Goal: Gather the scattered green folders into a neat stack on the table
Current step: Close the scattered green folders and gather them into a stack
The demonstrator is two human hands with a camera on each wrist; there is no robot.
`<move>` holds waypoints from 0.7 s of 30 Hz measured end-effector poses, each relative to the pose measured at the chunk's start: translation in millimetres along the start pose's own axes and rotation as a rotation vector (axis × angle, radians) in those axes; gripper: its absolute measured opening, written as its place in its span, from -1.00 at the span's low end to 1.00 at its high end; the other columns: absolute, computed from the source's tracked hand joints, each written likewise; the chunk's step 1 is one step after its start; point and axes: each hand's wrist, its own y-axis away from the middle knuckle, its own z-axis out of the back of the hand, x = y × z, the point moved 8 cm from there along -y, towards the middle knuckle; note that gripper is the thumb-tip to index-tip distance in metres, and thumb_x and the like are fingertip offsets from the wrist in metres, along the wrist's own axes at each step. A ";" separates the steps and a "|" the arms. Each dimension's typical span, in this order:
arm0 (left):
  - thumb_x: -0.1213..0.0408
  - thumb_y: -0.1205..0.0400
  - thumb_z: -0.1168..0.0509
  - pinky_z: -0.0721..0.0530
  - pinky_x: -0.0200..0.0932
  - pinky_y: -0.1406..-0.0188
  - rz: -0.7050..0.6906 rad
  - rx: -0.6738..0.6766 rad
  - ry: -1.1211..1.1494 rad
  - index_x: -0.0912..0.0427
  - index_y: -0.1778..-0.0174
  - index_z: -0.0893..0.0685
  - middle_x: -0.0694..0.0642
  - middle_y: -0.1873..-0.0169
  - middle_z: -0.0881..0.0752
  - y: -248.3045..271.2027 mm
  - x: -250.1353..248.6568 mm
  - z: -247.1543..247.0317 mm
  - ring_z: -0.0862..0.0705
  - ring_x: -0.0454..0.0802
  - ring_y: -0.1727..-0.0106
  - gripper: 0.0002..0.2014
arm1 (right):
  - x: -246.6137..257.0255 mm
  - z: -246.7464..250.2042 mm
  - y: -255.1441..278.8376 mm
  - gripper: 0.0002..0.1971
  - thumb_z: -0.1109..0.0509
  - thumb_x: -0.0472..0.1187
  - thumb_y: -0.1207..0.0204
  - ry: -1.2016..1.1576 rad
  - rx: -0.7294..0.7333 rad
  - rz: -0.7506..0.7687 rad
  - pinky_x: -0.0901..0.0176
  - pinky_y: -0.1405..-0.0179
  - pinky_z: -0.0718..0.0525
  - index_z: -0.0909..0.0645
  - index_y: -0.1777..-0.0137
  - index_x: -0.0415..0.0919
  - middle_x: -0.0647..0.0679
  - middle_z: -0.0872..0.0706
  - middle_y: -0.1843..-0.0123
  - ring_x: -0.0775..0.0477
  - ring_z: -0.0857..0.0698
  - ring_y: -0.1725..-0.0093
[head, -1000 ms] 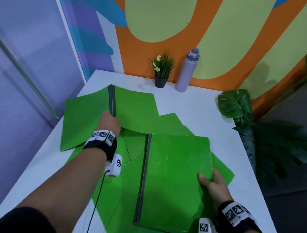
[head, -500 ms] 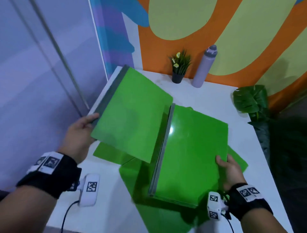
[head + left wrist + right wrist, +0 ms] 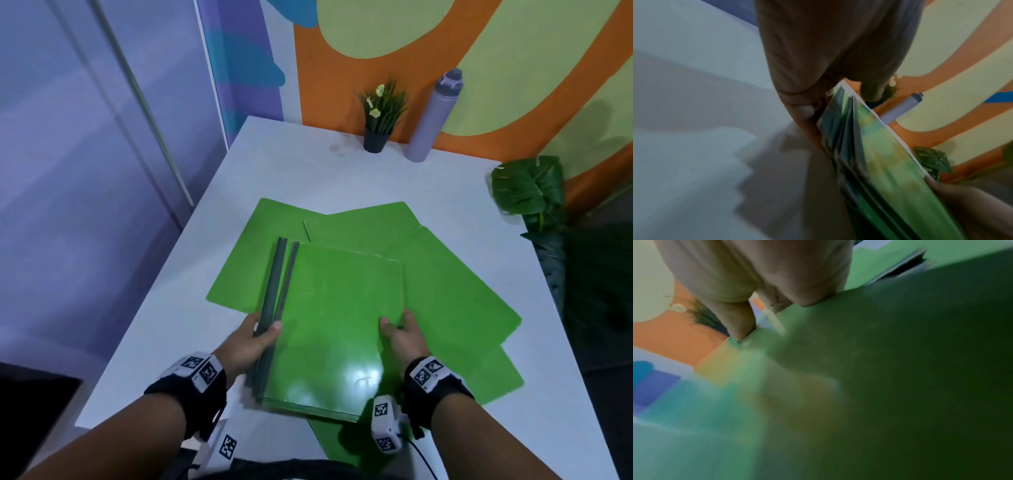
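A stack of green folders [image 3: 339, 325] with grey spines lies near the front of the white table [image 3: 308, 171]. My left hand [image 3: 255, 337] grips the stack's spine side, thumb on top; the left wrist view shows its fingers [image 3: 803, 112] against the layered green folders [image 3: 879, 154]. At the stack's right edge my right hand [image 3: 399, 327] holds it, thumb on the top cover; in the blurred right wrist view a fingertip [image 3: 740, 331] touches the green cover [image 3: 879, 353]. Several loose green folders [image 3: 455, 291] lie fanned out underneath and behind.
A small potted plant [image 3: 378, 116] and a lilac bottle [image 3: 433, 116] stand at the table's far edge against the painted wall. A large leafy plant [image 3: 529, 188] stands off the right side. The table's left edge borders a purple wall.
My left hand has brought the folder it held up at the left down onto the one under my right hand. Both hands now hold the stack by its sides.
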 end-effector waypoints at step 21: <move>0.13 -0.49 -0.40 -0.60 0.51 -0.28 -0.095 -0.263 0.323 -0.11 -0.19 -0.68 0.23 -0.20 -0.78 -47.2 22.6 67.6 -0.72 0.39 -0.24 -0.67 | 8.1 41.7 -6.0 -0.78 -0.19 -0.33 -0.58 1.230 -0.098 0.304 -0.02 -0.12 -0.66 -0.49 -0.19 -0.23 -0.15 -0.59 -0.17 -0.17 -0.57 -0.18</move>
